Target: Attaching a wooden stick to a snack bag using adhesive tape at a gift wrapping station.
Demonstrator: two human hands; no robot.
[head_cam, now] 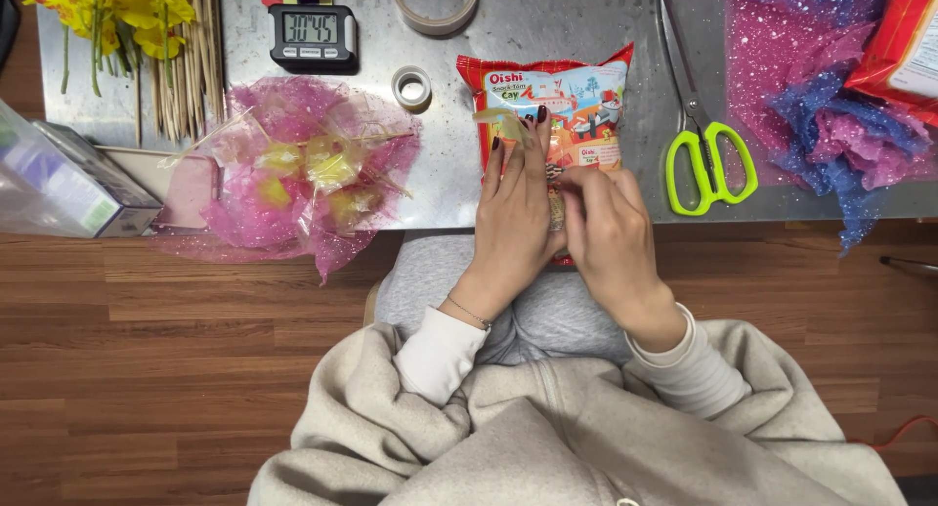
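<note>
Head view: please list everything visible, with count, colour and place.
snack bag: 1, red and pale blue, table centre, under both hands
scissors: 1, green handles, right of bag
tape rolls: 2, clear, top centre
digital timer: 1, black, top left
pink mesh bundle: 1, pink with yellow pieces, left
wooden skewers: a bunch, tan, top left
artificial flowers: 1 bunch, yellow, corner
mesh sheets: pink and blue, right
left hand: flat on bag
right hand: fingers curled at bag

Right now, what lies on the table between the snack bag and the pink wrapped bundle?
In the head view, between the snack bag and the pink wrapped bundle lies a small roll of clear tape on bare metal table.
</note>
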